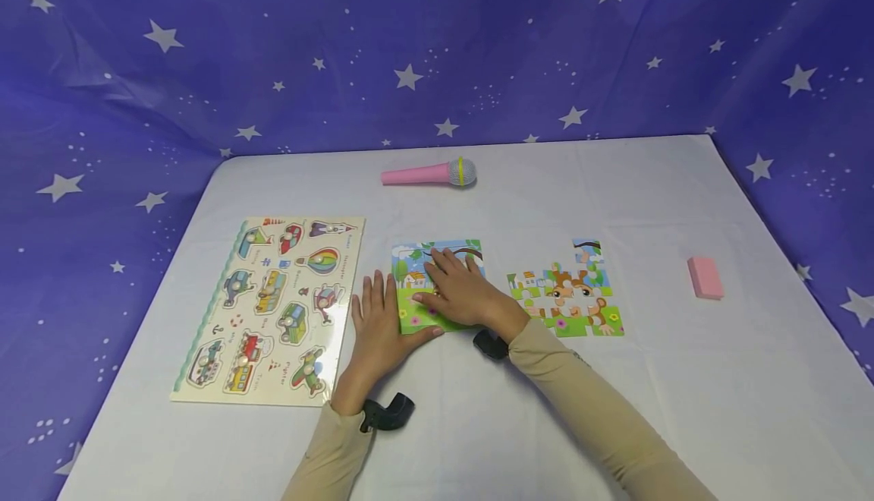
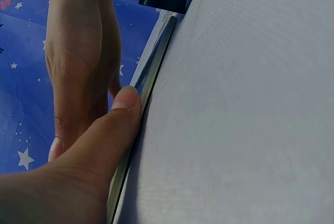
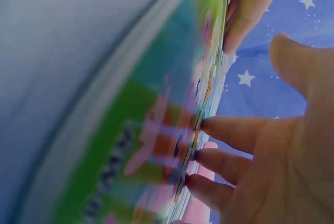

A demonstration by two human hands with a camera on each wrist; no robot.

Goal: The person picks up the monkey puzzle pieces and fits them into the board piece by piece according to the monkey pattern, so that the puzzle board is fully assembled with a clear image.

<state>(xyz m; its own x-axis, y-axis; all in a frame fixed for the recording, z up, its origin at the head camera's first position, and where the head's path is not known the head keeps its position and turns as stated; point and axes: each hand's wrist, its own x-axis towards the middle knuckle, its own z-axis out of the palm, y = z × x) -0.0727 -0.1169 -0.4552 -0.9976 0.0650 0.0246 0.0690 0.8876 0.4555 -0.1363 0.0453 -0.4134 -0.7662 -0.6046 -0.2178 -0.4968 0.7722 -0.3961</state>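
A square picture puzzle board (image 1: pixel 404 317) with a sky, house, grass and flower scene lies mid-table. My right hand (image 1: pixel 460 288) rests over it with fingers spread, and in the right wrist view the fingertips (image 3: pixel 211 125) touch its surface. At the board's left side lies my left hand (image 1: pixel 378 326), fingers straight and thumb along the near edge; the left wrist view shows that thumb (image 2: pixel 126 98) against the edge. The board's middle is hidden under the right hand. Just right of it, joined jigsaw pieces (image 1: pixel 580 304) show part of a monkey, with gaps in the outline.
A wooden peg board (image 1: pixel 273 326) with vehicle pictures lies on the left. Toward the back is a pink toy microphone (image 1: pixel 423 174). A pink block (image 1: pixel 705 278) sits at the right on the white tablecloth (image 1: pixel 649 387). Behind hangs a blue star-patterned cloth (image 1: pixel 369 23).
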